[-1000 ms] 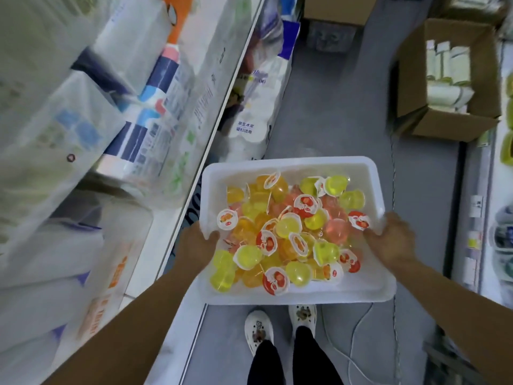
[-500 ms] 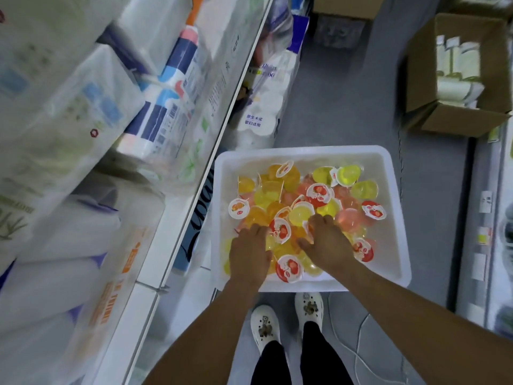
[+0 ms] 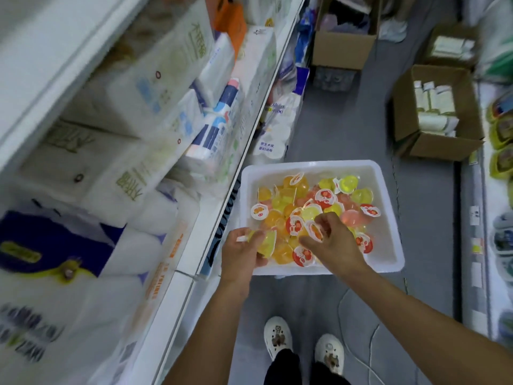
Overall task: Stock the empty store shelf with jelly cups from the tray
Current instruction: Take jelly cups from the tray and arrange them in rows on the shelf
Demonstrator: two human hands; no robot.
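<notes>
2 hands work over the tray (image 3: 388,218): left hand (image 3: 244,254) grasps yellow cups (image 3: 265,243), right hand (image 3: 330,240) pinches a cup (image 3: 315,230).

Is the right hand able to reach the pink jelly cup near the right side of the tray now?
Probably yes. The pink jelly cup lies uncovered on top of the pile, just beside the right hand, with nothing between them. But that hand already pinches an orange-lidded cup.
</notes>
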